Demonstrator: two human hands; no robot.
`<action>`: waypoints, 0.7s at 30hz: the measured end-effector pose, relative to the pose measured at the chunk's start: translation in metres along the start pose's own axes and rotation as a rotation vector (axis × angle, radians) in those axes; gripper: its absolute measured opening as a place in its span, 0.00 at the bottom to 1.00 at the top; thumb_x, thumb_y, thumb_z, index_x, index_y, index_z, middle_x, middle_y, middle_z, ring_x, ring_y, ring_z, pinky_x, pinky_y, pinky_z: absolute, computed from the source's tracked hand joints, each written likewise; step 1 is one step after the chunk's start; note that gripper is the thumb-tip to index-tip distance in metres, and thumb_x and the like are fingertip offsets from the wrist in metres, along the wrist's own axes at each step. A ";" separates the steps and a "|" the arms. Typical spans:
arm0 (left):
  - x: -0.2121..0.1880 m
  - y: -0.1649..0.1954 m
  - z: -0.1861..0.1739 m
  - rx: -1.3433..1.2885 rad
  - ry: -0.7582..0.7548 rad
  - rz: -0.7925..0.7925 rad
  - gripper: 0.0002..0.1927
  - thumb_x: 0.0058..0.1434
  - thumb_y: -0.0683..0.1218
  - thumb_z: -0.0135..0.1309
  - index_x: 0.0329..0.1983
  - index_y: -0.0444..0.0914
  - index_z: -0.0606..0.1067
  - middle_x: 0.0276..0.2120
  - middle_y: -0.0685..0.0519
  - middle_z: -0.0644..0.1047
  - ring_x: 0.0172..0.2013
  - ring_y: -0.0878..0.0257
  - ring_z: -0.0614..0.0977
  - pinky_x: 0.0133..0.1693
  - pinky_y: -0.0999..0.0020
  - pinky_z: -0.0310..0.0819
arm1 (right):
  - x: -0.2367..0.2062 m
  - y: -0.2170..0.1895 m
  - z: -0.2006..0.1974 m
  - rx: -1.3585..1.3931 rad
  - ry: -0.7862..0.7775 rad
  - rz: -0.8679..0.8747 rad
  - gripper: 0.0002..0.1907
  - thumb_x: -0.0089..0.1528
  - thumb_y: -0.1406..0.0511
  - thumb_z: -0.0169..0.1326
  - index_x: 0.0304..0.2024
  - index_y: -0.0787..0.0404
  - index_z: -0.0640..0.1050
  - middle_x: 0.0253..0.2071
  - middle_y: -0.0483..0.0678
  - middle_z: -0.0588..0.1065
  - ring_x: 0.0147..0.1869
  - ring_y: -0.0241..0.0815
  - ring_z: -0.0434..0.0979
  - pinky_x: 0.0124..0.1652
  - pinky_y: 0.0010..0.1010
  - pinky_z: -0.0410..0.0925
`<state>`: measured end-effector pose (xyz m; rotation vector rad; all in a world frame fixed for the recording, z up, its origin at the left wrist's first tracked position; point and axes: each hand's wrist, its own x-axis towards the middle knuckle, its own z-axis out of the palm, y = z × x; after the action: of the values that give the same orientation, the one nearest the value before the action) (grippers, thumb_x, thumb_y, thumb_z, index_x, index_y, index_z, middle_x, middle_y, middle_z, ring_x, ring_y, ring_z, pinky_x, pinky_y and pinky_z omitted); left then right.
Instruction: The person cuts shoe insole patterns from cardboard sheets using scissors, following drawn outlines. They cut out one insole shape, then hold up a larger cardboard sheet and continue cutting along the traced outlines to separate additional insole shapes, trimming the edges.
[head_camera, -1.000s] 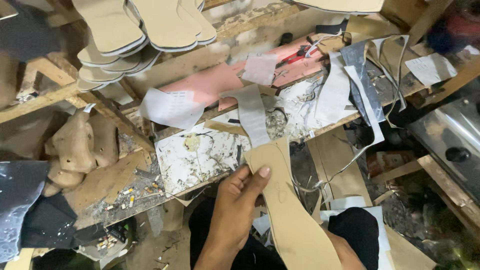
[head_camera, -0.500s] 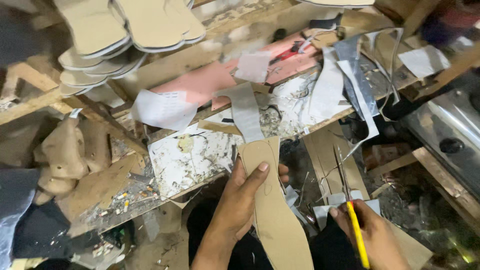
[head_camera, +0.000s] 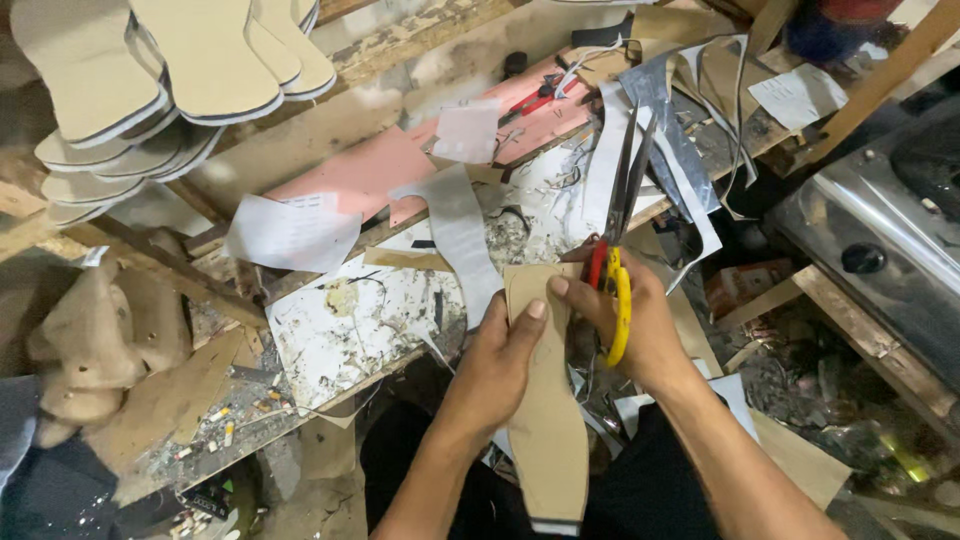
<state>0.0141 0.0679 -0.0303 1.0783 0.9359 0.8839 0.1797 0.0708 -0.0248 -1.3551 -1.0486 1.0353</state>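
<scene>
My left hand (head_camera: 500, 362) grips a long tan sole-shaped board piece (head_camera: 545, 420) near its top, thumb pressed on its face. My right hand (head_camera: 640, 325) holds scissors (head_camera: 615, 250) with red and yellow handles; the long blades point up and away, open a little, above the top edge of the tan piece. My right thumb also touches the upper right edge of the piece. Both forearms come up from the bottom of the view, over dark cloth on my lap.
A stained white cutting board (head_camera: 370, 320) lies on a cluttered wooden bench (head_camera: 190, 400). Stacked tan sole cut-outs (head_camera: 170, 70) sit at top left. Pink sheets (head_camera: 370, 170), paper scraps (head_camera: 290, 230), grey strips (head_camera: 455, 225) and offcuts litter the bench. A metal surface (head_camera: 890, 220) is at right.
My right hand came up from the lower right with the scissors and now meets the top of the tan piece. The left hand kept hold of the piece throughout.
</scene>
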 end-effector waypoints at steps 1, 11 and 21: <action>0.001 0.000 -0.005 0.018 0.017 -0.006 0.19 0.71 0.50 0.49 0.58 0.33 0.73 0.43 0.50 0.81 0.41 0.68 0.79 0.44 0.71 0.76 | 0.005 -0.002 -0.001 -0.088 0.004 -0.083 0.17 0.59 0.64 0.64 0.48 0.65 0.77 0.31 0.42 0.76 0.32 0.30 0.73 0.32 0.25 0.69; 0.014 0.031 -0.046 -0.233 0.200 0.154 0.17 0.63 0.45 0.60 0.51 0.29 0.78 0.40 0.48 0.83 0.36 0.67 0.82 0.40 0.71 0.79 | -0.051 0.055 -0.054 -0.458 -0.313 0.229 0.18 0.60 0.56 0.60 0.44 0.62 0.78 0.29 0.47 0.73 0.33 0.37 0.71 0.34 0.31 0.69; 0.008 0.040 -0.023 -0.168 0.156 0.100 0.19 0.59 0.45 0.62 0.50 0.30 0.79 0.39 0.52 0.83 0.36 0.68 0.83 0.39 0.70 0.80 | -0.107 0.129 -0.078 -0.320 -0.593 0.231 0.30 0.62 0.57 0.56 0.63 0.64 0.71 0.55 0.54 0.73 0.57 0.41 0.73 0.55 0.31 0.69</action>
<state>-0.0093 0.0921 0.0023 0.9279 0.9238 1.1222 0.2346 -0.0546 -0.1488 -1.4844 -1.5705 1.5487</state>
